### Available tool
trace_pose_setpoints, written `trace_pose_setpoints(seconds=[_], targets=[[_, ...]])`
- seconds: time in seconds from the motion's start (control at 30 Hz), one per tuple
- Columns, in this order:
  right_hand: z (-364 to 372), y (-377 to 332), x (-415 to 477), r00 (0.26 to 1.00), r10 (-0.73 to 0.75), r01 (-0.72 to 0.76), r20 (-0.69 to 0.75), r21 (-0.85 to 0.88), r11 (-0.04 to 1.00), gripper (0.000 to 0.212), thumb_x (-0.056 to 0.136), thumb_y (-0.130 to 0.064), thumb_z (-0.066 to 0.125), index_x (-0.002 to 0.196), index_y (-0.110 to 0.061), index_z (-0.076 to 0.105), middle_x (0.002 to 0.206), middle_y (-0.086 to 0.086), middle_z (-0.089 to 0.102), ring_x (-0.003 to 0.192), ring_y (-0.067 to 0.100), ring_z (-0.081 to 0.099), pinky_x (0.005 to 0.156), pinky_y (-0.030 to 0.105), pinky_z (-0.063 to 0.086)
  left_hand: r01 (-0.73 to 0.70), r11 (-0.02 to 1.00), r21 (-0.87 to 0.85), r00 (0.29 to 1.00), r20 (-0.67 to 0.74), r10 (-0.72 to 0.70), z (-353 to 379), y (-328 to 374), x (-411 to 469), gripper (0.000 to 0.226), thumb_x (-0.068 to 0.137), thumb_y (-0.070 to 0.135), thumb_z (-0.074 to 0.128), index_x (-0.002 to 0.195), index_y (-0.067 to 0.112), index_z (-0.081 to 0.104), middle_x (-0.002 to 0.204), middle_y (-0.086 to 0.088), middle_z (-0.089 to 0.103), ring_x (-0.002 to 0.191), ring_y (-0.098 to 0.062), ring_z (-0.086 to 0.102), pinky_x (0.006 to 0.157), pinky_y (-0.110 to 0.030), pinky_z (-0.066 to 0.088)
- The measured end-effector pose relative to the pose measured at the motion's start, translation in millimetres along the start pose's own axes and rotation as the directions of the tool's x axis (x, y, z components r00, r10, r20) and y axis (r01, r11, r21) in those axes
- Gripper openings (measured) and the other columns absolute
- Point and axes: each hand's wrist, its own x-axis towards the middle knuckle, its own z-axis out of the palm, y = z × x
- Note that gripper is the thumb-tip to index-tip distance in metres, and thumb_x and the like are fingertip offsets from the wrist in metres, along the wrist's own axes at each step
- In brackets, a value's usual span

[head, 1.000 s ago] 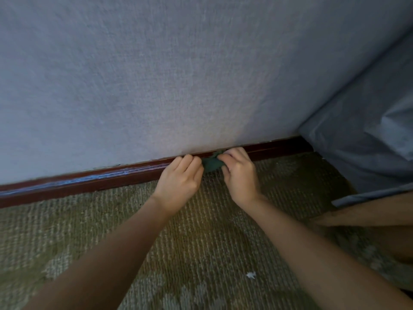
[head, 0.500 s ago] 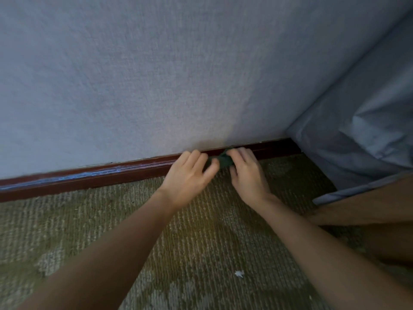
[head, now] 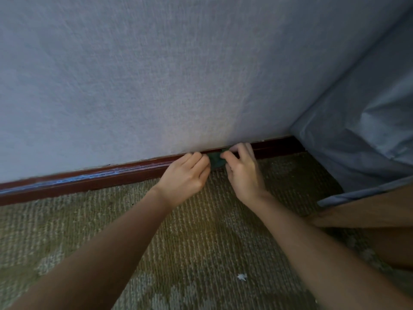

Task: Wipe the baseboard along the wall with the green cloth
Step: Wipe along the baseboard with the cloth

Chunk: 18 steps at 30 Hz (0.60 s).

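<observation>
No readable text anywhere.

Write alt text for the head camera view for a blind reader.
A left hand and a right hand together hold a small green cloth against a dark red baseboard at the foot of a pale wall. Olive carpet lies below, with blue fabric at the right.

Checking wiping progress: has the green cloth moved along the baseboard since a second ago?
Yes. The green cloth sits slightly farther right, nearer where the baseboard meets the blue fabric.
</observation>
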Motion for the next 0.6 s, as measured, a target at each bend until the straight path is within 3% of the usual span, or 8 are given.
trace_pose_setpoints(seconds=[0.13,0.23,0.37,0.43,0.53,0.6], targets=[[-16.1,20.9,-1.4,0.999,-0.021,0.024,0.041,-0.058,0.998,0.021,0.068,0.017,0.065,0.086,0.005,0.067,0.086,0.024,0.057,0.081,0.038,0.056,0.062,0.042,0.051,-0.024,0.999,-0.042,0.999,-0.026,0.023,6.2,9.2,18.3,0.023,0.086,-0.001,0.051,0.072,0.001,0.069,0.074,-0.011,0.064,0.063,-0.024,0.059,0.057,-0.032,0.047],[-28.6,43.9,-0.4,0.999,-0.04,0.037,-0.021,-0.119,0.992,0.03,0.059,0.024,0.066,0.084,0.007,0.068,0.077,0.023,0.056,0.075,0.038,0.058,0.053,0.044,0.053,-0.009,0.997,-0.079,0.998,-0.064,0.004,16.2,24.0,44.6,0.026,0.084,-0.002,0.051,0.064,0.004,0.066,0.067,-0.009,0.06,0.059,-0.023,0.057,0.054,-0.031,0.044],[-25.6,52.4,-1.8,0.997,0.024,-0.034,-0.077,-0.142,0.989,0.026,0.064,0.021,0.062,0.084,0.006,0.066,0.08,0.02,0.055,0.076,0.033,0.055,0.062,0.04,0.048,-0.015,0.997,-0.079,0.996,-0.085,0.009,23.2,30.9,57.0,0.021,0.08,-0.002,0.056,0.063,0.005,0.065,0.065,-0.008,0.059,0.058,-0.023,0.056,0.055,-0.031,0.042],[-19.1,52.2,-2.2,0.984,0.124,-0.134,-0.125,-0.073,0.988,0.013,0.078,0.01,0.057,0.087,0.003,0.063,0.085,0.004,0.051,0.078,0.018,0.05,0.068,0.037,0.043,-0.039,0.997,-0.064,0.997,-0.068,0.035,22.5,27.3,53.8,0.015,0.078,-0.002,0.062,0.065,0.004,0.066,0.066,-0.008,0.059,0.059,-0.024,0.056,0.056,-0.031,0.041],[-14.5,42.4,-2.6,0.992,0.073,-0.085,-0.105,-0.117,0.99,0.018,0.075,0.015,0.058,0.089,0.005,0.064,0.088,0.015,0.054,0.082,0.026,0.051,0.069,0.037,0.041,-0.029,0.998,-0.063,0.998,-0.049,0.026,20.6,23.2,46.3,0.017,0.081,-0.002,0.057,0.068,0.003,0.067,0.068,-0.009,0.06,0.061,-0.024,0.056,0.057,-0.032,0.042],[-11.4,29.8,-3.0,0.99,0.103,-0.111,-0.099,-0.074,0.991,0.015,0.077,0.012,0.057,0.089,0.005,0.063,0.089,0.011,0.053,0.082,0.018,0.05,0.068,0.033,0.039,-0.015,0.997,-0.074,0.999,-0.029,0.013,17.4,18.4,34.9,0.017,0.082,-0.003,0.057,0.069,0.002,0.067,0.069,-0.01,0.06,0.061,-0.024,0.056,0.057,-0.032,0.042]])
